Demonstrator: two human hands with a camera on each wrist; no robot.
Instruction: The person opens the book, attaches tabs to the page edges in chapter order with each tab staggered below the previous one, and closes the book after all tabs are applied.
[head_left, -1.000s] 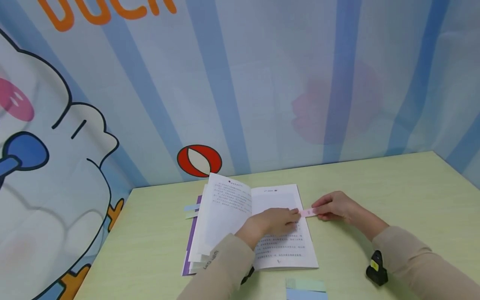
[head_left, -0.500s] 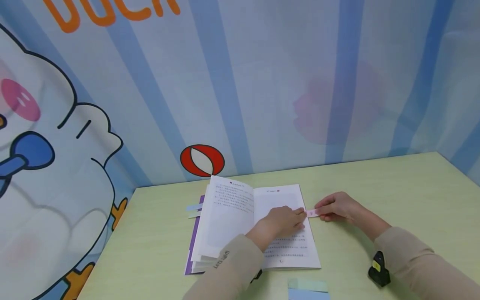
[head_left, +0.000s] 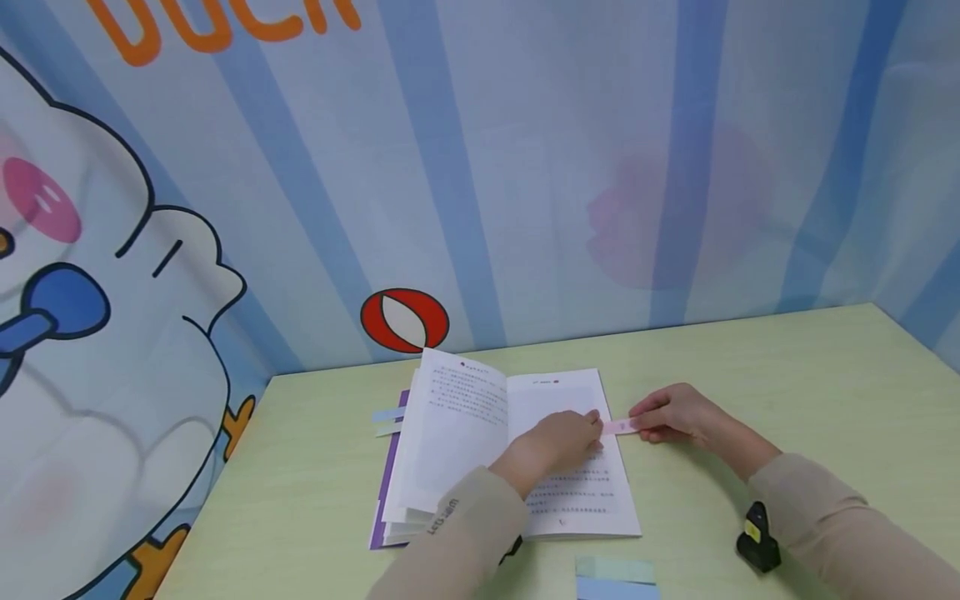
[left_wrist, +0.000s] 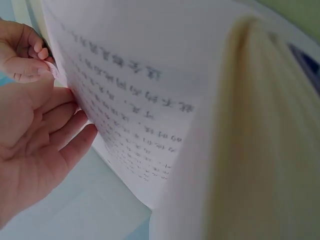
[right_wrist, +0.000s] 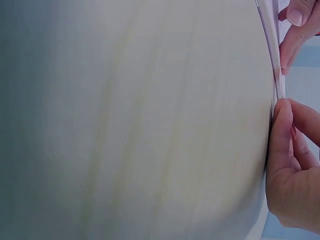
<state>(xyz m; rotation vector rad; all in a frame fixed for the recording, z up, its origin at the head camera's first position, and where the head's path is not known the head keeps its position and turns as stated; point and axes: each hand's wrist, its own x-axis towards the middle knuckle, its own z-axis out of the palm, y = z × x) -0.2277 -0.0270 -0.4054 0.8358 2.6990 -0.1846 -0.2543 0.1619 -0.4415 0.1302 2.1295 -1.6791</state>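
An open book lies on the table, its left-hand pages raised in a curve. Across the right page's outer edge runs a pink sticky note strip. My right hand pinches the strip's outer end between thumb and fingers, just off the page. On the page, my left hand rests with its fingertips at the strip's inner end, hiding that part. The left wrist view shows the left hand's fingers loosely extended against the page. In the right wrist view, the right thumb is pressed to the fingers near the book's edge.
Green and blue sticky notes lie at the front edge of the view. Pale blue and green tabs stick out from the book's left side, beside its purple cover. A cartoon-printed curtain hangs behind the table.
The left hand slid right along the strip to the page's edge, then drew back left, leaving more pink showing. The right hand keeps its pinch on the strip's outer end.
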